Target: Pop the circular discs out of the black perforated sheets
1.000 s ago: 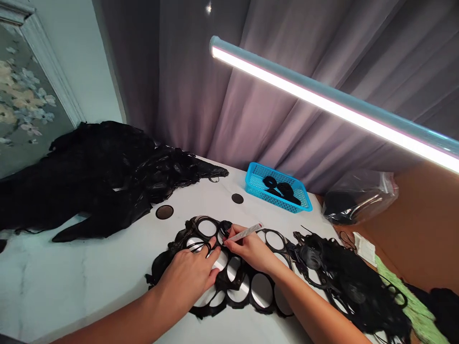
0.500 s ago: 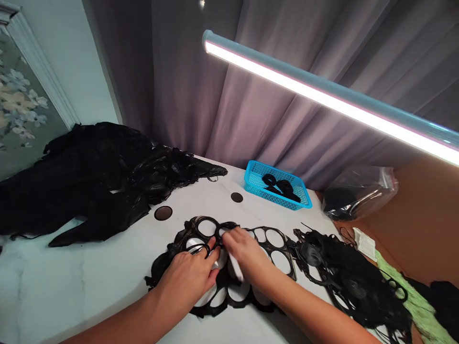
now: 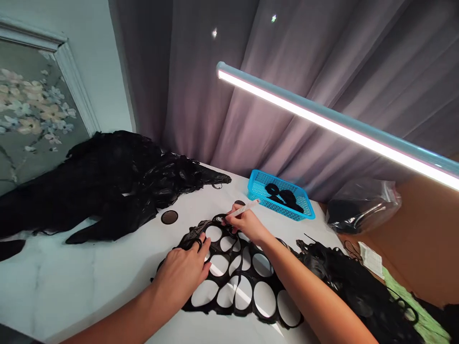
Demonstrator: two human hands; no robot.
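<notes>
A black sheet (image 3: pixel 251 272) full of round and oval holes lies on the white table in front of me. My left hand (image 3: pixel 184 265) rests on its left side with fingers stretched out. A thin black ring (image 3: pixel 198 244) is looped on a finger of that hand. My right hand (image 3: pixel 247 225) is closed around a slim white pen-like tool (image 3: pixel 249 206), its upper end pointing up to the right. The tool's lower end is at the sheet's far edge, beside black loops (image 3: pixel 219 219); the tip is hidden by my fingers.
At left lies a large heap of black fabric (image 3: pixel 118 186), near a dark disc (image 3: pixel 169 217). A blue basket (image 3: pixel 279 209) holding black pieces stands at the back. More black scraps (image 3: pixel 353 282) lie at right, beside green cloth (image 3: pixel 418 310). A lamp tube (image 3: pixel 322 119) hangs above.
My right hand has moved away from me to the sheet's far edge, the tool now pointing up. My left hand's fingers have drawn apart from it. The view has tilted up slightly.
</notes>
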